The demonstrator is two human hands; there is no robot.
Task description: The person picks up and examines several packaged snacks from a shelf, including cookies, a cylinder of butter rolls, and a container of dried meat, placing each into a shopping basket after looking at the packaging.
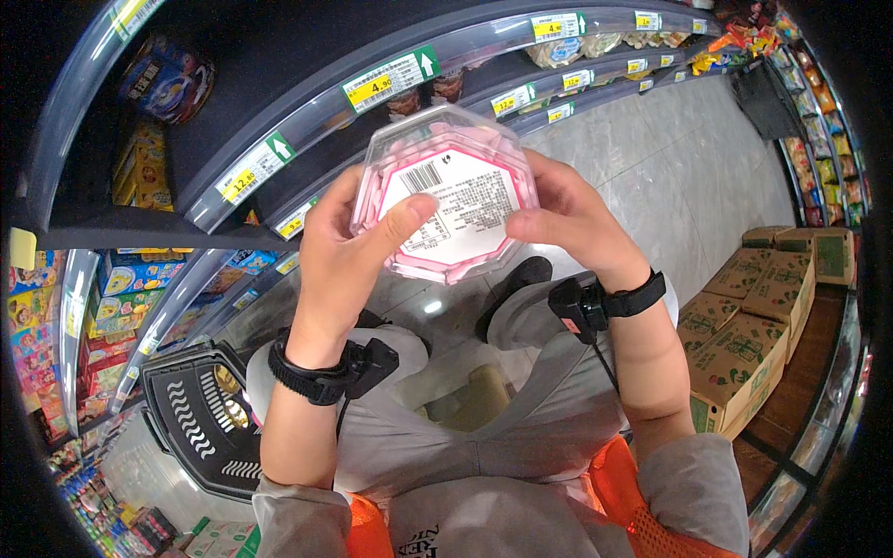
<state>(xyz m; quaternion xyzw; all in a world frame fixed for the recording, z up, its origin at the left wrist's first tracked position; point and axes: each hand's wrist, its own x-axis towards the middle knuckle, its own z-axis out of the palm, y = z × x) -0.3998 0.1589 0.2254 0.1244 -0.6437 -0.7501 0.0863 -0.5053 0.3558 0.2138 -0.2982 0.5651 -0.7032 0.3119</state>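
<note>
An octagonal clear plastic box (456,177) with a pink-bordered white label and barcode is held up in front of me, its label facing me and pink contents showing at its edges. My left hand (349,237) grips its left side, the thumb lying over the label. My right hand (572,219) grips the right side, thumb on the label's edge. The fingers behind the box are partly hidden. Both wrists wear black straps with small black units.
Shelves (260,84) with price tags and packaged goods curve along the top and left. A black basket (172,423) sits at lower left. Cardboard cartons (726,363) are stacked at right beside more snack shelves (823,121). My legs and dark shoes are below on the grey tiled floor (633,177).
</note>
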